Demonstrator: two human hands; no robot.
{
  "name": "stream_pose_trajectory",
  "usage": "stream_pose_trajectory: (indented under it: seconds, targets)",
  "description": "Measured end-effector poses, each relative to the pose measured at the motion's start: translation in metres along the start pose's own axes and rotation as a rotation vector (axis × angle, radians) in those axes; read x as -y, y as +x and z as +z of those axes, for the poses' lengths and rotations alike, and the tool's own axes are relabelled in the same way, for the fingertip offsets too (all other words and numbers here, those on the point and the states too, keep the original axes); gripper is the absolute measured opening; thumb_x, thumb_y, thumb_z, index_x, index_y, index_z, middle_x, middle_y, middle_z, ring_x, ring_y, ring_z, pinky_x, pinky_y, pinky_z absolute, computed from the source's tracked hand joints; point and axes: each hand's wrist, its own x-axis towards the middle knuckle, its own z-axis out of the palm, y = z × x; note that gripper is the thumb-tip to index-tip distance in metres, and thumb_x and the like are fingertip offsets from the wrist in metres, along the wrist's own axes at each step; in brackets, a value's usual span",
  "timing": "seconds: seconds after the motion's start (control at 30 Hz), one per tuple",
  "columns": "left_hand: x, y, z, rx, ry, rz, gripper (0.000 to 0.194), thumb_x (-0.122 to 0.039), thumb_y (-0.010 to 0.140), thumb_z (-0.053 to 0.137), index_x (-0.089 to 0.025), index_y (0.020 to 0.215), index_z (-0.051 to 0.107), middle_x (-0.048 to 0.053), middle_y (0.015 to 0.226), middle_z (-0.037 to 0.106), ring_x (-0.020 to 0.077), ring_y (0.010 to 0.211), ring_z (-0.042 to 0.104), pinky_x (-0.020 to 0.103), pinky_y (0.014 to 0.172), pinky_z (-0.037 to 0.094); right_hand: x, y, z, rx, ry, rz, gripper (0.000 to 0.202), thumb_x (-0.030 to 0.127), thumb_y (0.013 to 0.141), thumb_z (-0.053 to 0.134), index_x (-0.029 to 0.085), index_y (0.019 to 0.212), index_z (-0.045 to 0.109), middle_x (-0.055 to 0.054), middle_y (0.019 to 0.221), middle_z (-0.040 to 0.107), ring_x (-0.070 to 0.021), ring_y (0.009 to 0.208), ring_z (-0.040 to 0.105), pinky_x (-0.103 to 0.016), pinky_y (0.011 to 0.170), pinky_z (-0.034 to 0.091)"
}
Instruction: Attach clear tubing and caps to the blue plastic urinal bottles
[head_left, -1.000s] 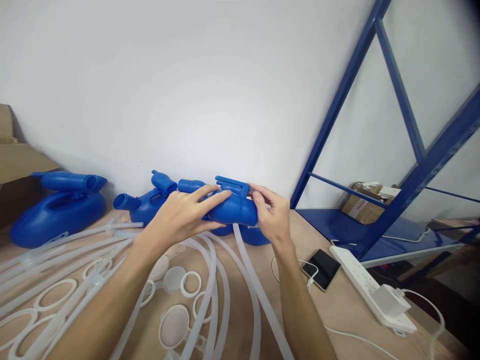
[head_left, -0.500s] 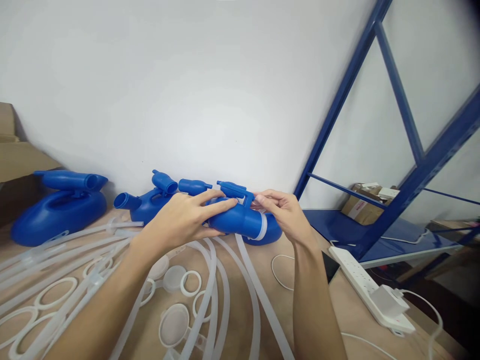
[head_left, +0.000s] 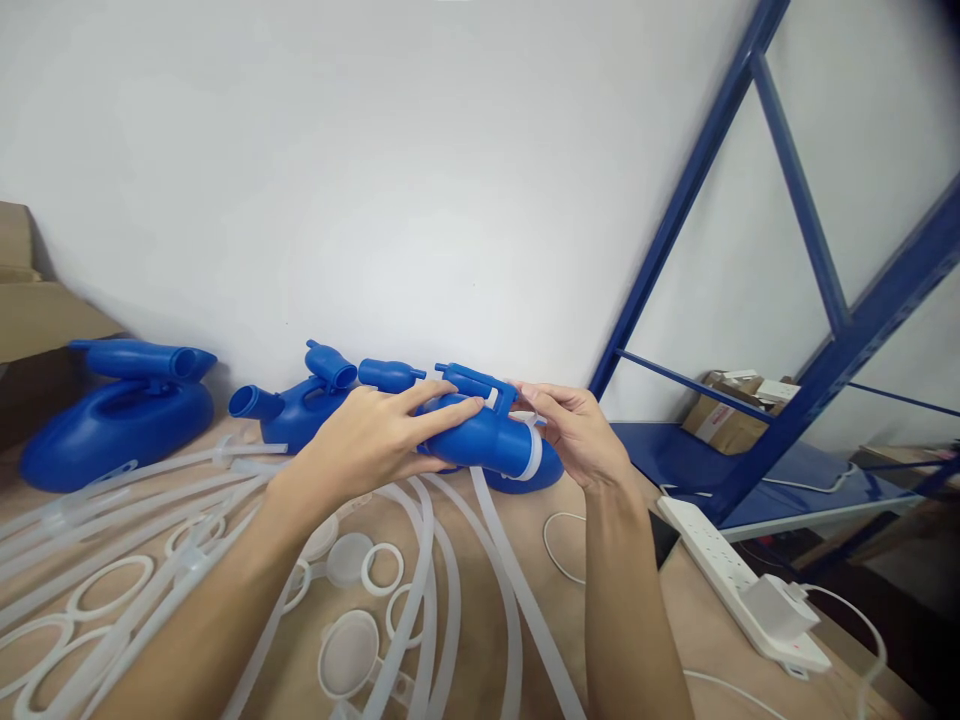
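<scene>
My left hand [head_left: 386, 425] is closed around a blue plastic spout [head_left: 472, 435] lying on its side, thumb beneath and fingers over the top. A white ring [head_left: 532, 455] circles the spout's right end, and a blue bracket [head_left: 506, 395] rises from its top. With thumb and forefinger pinched, my right hand [head_left: 577, 425] is at the upper edge of that ring, beside the bracket. A small pale piece shows by those fingers, mostly hidden. Behind and below the spout is a rounded blue body [head_left: 529, 478], partly covered.
Blue bottles [head_left: 116, 430] with spouts stand along the wall at left. Clear tubes [head_left: 517, 600], white rings [head_left: 112, 587] and pale round caps [head_left: 349, 655] lie across the table. A power strip [head_left: 739, 575] with a plugged-in adapter and a blue shelf frame [head_left: 795, 180] are at right.
The spout has turned slightly, bringing the bracket and white ring a little to the right. My right hand has shifted slightly right with them; my left forefinger has slid a little rightward.
</scene>
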Motion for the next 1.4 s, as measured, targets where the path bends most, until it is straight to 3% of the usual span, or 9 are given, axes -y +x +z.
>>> stream_pose_trajectory:
  seconds: [0.23,0.53,0.7,1.0,1.4]
  targets:
    - [-0.001,0.001,0.003,0.000,-0.012,-0.029,0.050,-0.052,0.101,0.057,-0.026,0.143,0.058,0.009,0.133,0.071,0.0211,0.086,0.075,0.027,0.052,0.042,-0.002,0.001,0.000,-0.091,-0.049,-0.061,0.029,0.048,0.062,0.092,0.022,0.070,0.083,-0.007,0.105,0.079,-0.0194,0.082,0.070,-0.034,0.076,0.058]
    - [0.000,0.001,0.004,0.037,-0.050,-0.040,0.052,-0.047,0.100,0.059,-0.029,0.149,0.055,0.009,0.134,0.070,0.0205,0.089,0.075,0.025,0.052,0.044,-0.005,0.004,-0.004,-0.076,0.013,-0.052,0.030,0.039,0.052,0.098,0.021,0.070,0.083,-0.004,0.071,0.077,-0.0171,0.065,0.067,-0.033,0.070,0.055]
    - [0.002,0.000,0.005,0.027,-0.034,-0.011,0.050,-0.049,0.101,0.058,-0.029,0.146,0.057,0.008,0.132,0.072,0.0198,0.087,0.075,0.025,0.053,0.042,-0.003,0.003,-0.011,-0.038,0.069,-0.009,0.046,0.028,0.047,0.102,0.026,0.090,0.083,-0.002,0.081,0.081,-0.0172,0.073,0.073,-0.031,0.075,0.058]
    - [0.003,-0.004,0.011,0.042,0.041,0.001,0.052,-0.043,0.099,0.061,-0.031,0.149,0.055,0.010,0.133,0.071,0.0189,0.076,0.072,0.027,0.052,0.041,0.000,-0.006,-0.002,-0.065,-0.300,-0.137,0.032,0.044,0.071,0.089,0.022,0.094,0.085,-0.008,0.092,0.082,-0.0269,0.091,0.076,-0.044,0.090,0.060]
    - [-0.004,0.001,0.007,0.134,0.130,0.030,0.061,-0.042,0.090,0.074,-0.030,0.148,0.056,0.009,0.132,0.072,0.0210,0.072,0.072,0.028,0.048,0.038,-0.011,0.007,-0.009,0.015,-0.122,-0.005,0.038,0.042,0.054,0.098,0.019,0.079,0.082,-0.007,0.075,0.080,-0.0217,0.073,0.076,-0.039,0.081,0.061]
